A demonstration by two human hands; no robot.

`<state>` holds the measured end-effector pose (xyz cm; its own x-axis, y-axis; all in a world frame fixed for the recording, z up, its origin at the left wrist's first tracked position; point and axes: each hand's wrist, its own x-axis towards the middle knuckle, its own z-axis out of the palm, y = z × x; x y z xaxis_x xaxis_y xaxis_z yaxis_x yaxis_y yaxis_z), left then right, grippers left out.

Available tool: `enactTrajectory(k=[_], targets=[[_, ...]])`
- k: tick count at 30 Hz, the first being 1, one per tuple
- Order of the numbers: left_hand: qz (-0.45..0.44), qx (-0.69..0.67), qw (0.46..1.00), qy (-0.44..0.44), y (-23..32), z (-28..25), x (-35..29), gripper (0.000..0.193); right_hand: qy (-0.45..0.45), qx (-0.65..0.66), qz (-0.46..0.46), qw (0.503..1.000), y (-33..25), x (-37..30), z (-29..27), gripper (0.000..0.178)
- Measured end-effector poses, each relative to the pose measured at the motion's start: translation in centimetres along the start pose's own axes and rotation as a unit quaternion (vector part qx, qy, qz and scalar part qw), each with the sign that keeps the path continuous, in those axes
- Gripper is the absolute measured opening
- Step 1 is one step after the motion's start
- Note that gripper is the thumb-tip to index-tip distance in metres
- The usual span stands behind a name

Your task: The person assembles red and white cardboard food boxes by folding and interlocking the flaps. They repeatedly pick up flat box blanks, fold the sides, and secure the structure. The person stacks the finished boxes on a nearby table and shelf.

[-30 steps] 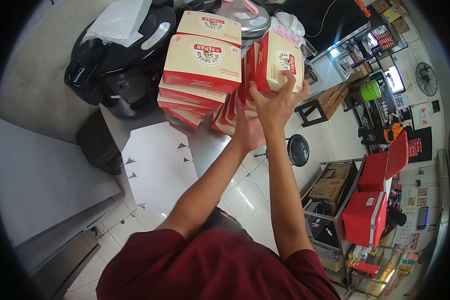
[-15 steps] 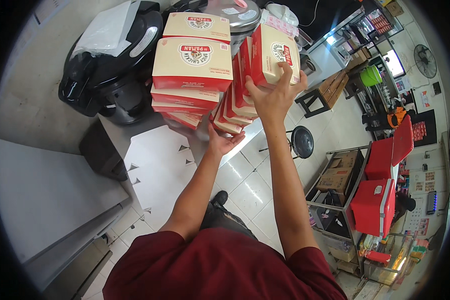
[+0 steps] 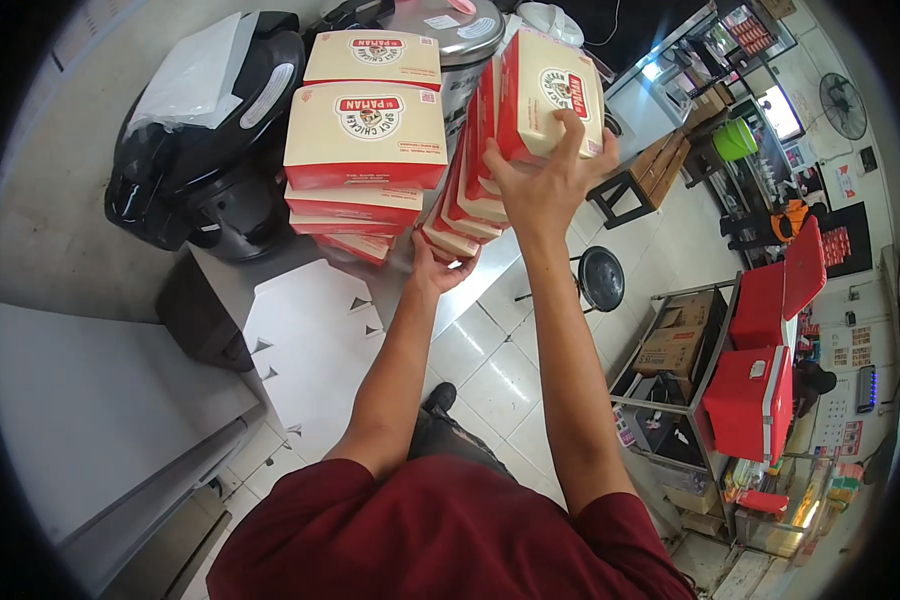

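A leaning stack of cream-and-red cardboard food boxes stands on the metal table in front of me. My right hand (image 3: 543, 185) grips the near end of its top box (image 3: 553, 90), thumb on the left side and fingers spread over the lid. Low at the same stack, my left hand (image 3: 438, 270) holds the near end of a lower box (image 3: 450, 240), its fingers partly hidden beneath. Just left rises a second stack, topped by a matching box (image 3: 366, 135), which neither hand touches. A flat white cardboard sheet (image 3: 310, 340) with small slots lies nearer me.
Black cookers (image 3: 220, 150) and a steel pot (image 3: 455, 40) stand behind and left of the stacks. The metal table (image 3: 480, 285) ends to the right of my left hand. Beyond are a round black stool (image 3: 601, 278), a wooden bench (image 3: 645, 175) and a rack with red cool boxes (image 3: 745, 400).
My left hand has risen slightly and closed in on the lower box; its palm was more open before. My right hand stays on the top box. The view has shifted a little.
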<state>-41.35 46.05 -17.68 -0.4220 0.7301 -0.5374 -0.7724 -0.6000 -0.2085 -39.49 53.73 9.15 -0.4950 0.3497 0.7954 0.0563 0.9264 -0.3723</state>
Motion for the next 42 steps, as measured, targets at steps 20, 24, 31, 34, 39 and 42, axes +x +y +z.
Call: enactTrajectory(k=[20,24,31,34,39,42], targets=[[-0.104,0.017,0.994,0.024,2.9,-0.5,2.9,0.094,-0.065,-0.008,0.029,0.997,1.8,-0.5,1.1,0.086],[-0.134,0.033,0.984,-0.112,-0.5,-1.0,2.6,0.073,-0.045,0.004,-0.01,0.999,4.5,-0.4,-0.4,0.088],[-0.187,0.03,0.981,-0.048,-10.6,-4.0,4.4,0.103,-0.025,-0.013,0.066,0.997,11.1,-0.7,-11.4,0.09],[-0.256,0.031,0.964,-0.068,-17.7,-2.6,6.2,0.109,0.008,-0.081,0.098,0.992,16.2,-0.5,-18.1,0.089],[-0.301,0.148,0.941,0.036,-32.9,0.6,11.7,0.119,0.077,-0.174,0.147,0.971,26.7,-0.5,-31.6,0.088],[-0.343,0.142,0.928,-0.027,-42.7,1.3,16.6,0.119,0.119,-0.207,0.162,0.957,33.7,0.1,-38.6,0.082]])
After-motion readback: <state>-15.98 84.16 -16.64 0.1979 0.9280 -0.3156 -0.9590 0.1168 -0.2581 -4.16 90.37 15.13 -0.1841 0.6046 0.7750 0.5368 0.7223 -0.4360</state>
